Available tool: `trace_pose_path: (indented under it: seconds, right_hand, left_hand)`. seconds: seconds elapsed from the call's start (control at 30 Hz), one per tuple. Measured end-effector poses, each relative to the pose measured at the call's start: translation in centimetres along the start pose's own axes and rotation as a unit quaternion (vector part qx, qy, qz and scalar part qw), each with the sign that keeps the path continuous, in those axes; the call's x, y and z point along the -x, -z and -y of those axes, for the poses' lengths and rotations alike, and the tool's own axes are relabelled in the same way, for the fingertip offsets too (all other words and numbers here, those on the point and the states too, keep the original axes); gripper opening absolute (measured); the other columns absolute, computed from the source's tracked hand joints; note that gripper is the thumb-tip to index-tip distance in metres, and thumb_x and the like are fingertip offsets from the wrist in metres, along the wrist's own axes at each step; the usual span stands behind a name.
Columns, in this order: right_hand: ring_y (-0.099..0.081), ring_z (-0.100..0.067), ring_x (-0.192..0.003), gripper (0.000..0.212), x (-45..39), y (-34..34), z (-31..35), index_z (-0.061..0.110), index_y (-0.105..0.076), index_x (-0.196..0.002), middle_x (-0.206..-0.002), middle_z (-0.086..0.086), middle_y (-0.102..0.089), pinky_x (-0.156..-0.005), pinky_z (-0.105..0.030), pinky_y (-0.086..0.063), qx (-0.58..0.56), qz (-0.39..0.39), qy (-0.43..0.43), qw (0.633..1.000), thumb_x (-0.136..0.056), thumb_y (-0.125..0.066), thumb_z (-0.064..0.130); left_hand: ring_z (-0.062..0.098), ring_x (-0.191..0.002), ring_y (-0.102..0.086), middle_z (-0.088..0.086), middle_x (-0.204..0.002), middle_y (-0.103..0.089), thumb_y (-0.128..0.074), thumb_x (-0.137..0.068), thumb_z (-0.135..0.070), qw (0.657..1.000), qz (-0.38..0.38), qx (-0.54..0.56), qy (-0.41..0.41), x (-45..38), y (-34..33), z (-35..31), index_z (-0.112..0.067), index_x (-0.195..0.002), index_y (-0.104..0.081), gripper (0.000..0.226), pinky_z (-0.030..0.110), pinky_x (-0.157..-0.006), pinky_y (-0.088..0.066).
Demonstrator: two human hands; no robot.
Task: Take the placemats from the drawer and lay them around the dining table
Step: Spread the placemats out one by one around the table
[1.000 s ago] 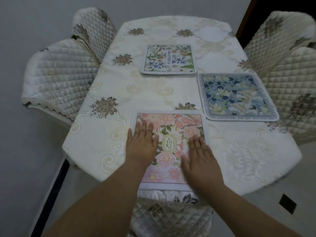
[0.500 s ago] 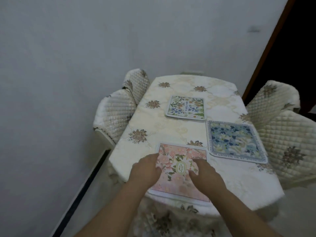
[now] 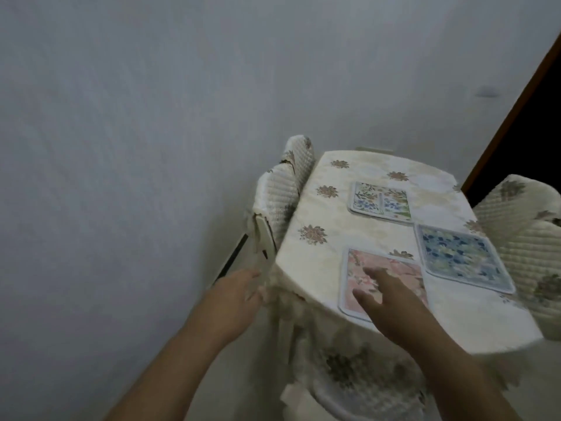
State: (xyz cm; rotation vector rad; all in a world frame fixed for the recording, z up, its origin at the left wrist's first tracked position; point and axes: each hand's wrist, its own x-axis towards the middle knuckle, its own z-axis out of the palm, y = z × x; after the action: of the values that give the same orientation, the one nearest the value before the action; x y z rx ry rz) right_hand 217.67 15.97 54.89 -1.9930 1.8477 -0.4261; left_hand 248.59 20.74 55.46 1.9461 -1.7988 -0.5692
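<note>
Three placemats lie flat on the dining table (image 3: 306, 262), which wears a cream floral cloth. The pink floral placemat (image 3: 394, 268) sits at the near end. A blue floral placemat (image 3: 461, 256) lies to its right, and a green-and-blue floral placemat (image 3: 379, 200) lies farther back. My right hand (image 3: 391, 302) hovers over the pink placemat with fingers spread, holding nothing. My left hand (image 3: 233, 299) is off the table to the left, beside the hanging cloth edge, fingers loosely apart and empty. The image is blurred by motion.
Quilted cream chairs stand on the left (image 3: 279, 196), on the right (image 3: 525, 226) and at the near end under my arms (image 3: 358, 393). A grey wall (image 3: 151, 147) runs close along the left. A dark doorway (image 3: 534, 123) opens at the far right.
Both hands have lifted off the pink placemat. My left hand has swung left past the table edge. My head has turned left and back, so the table now sits lower right.
</note>
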Motion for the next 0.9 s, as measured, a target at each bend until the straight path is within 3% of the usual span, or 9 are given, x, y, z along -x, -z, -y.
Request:
trace_pose_path:
  seconds: [0.13,0.3,0.43,0.6,0.73,0.9]
  right_hand:
    - [-0.053,-0.013,-0.128,0.063,1.1,-3.0,8.0,0.04,-0.041,-0.145,-0.149,0.011,-0.048,-0.102,-0.039,-0.048,0.008,0.001,0.001,1.0,-0.09,-0.049,0.068]
    - [-0.056,-0.016,-0.124,0.064,0.8,-5.0,15.0,0.036,-0.04,-0.148,-0.149,0.006,-0.05,-0.099,-0.036,-0.048,0.013,-0.029,-0.025,0.999,-0.091,-0.051,0.065]
    - [-0.052,-0.019,-0.13,0.065,-0.8,-5.1,17.1,0.034,-0.038,-0.15,-0.152,0.005,-0.046,-0.103,-0.038,-0.044,0.019,-0.041,-0.048,0.998,-0.093,-0.051,0.062]
    - [-0.052,-0.018,-0.13,0.063,-5.3,-5.4,17.6,0.032,-0.041,-0.149,-0.151,0.006,-0.047,-0.103,-0.038,-0.044,0.001,-0.06,-0.076,0.995,-0.093,-0.05,0.062]
    - [-0.058,-0.019,-0.12,0.063,-11.6,-7.2,17.3,0.03,-0.041,-0.148,-0.15,0.004,-0.049,-0.1,-0.041,-0.047,-0.03,-0.066,-0.11,0.991,-0.094,-0.05,0.061]
    - [-0.051,-0.022,-0.131,0.064,-21.6,-8.9,17.0,0.03,-0.039,-0.149,-0.152,0.002,-0.046,-0.106,-0.043,-0.044,-0.067,-0.07,-0.127,0.987,-0.093,-0.051,0.06]
  left_hand:
    - [0.011,-0.133,-0.048,-0.008,-0.148,-0.052,-0.047,-0.101,-0.051,1.0,-0.013,-0.002,-0.004,2.1,6.8,7.5,-0.032,-0.147,-0.049,0.05,0.033,-0.112,-0.039]
    - [0.01,-0.134,-0.046,-0.008,-0.149,-0.049,-0.047,-0.102,-0.047,1.0,-0.008,-0.008,-0.022,1.4,13.2,12.2,-0.032,-0.148,-0.046,0.048,0.027,-0.109,-0.037]
    - [0.01,-0.137,-0.043,-0.007,-0.151,-0.047,-0.046,-0.102,-0.048,0.998,0.004,-0.013,-0.054,-1.4,15.2,13.2,-0.033,-0.149,-0.044,0.05,0.032,-0.113,-0.037]
    - [0.008,-0.136,-0.043,-0.008,-0.15,-0.047,-0.046,-0.102,-0.048,0.996,0.012,-0.026,-0.086,-7.8,16.1,13.4,-0.033,-0.149,-0.044,0.05,0.027,-0.112,-0.035]
    - [0.007,-0.137,-0.042,-0.01,-0.151,-0.047,-0.047,-0.101,-0.05,0.993,0.032,-0.049,-0.099,-14.7,16.0,13.6,-0.033,-0.149,-0.045,0.051,0.027,-0.113,-0.034]
    - [0.006,-0.137,-0.041,-0.011,-0.152,-0.046,-0.046,-0.102,-0.05,0.99,0.043,-0.082,-0.105,-24.9,15.5,13.2,-0.032,-0.15,-0.044,0.052,0.027,-0.114,-0.034]
